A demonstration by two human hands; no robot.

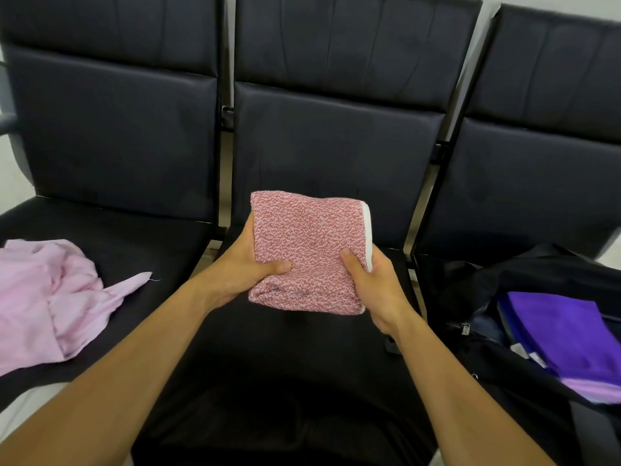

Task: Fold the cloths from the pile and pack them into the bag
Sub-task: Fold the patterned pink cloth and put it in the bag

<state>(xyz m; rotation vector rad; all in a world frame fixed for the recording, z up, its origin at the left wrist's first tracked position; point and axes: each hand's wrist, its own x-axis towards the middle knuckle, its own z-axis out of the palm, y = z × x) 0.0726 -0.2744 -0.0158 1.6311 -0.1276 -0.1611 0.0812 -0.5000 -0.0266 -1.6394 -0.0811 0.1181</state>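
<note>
Both hands, left hand (247, 269) and right hand (373, 280), grip a folded pink towel (307, 253) above the middle seat (302, 348); a lilac cloth (47, 297) lies left, the black bag (497, 287) right.

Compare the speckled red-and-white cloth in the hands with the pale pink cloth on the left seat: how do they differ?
The speckled red-and-white cloth is folded into a neat thick rectangle; the pale pink cloth lies crumpled and unfolded. The speckled one is gripped by the left hand and right hand above the middle seat; the pink one rests untouched. The speckled one looks coarse, the pink one thin. Neither is in the bag.
</note>
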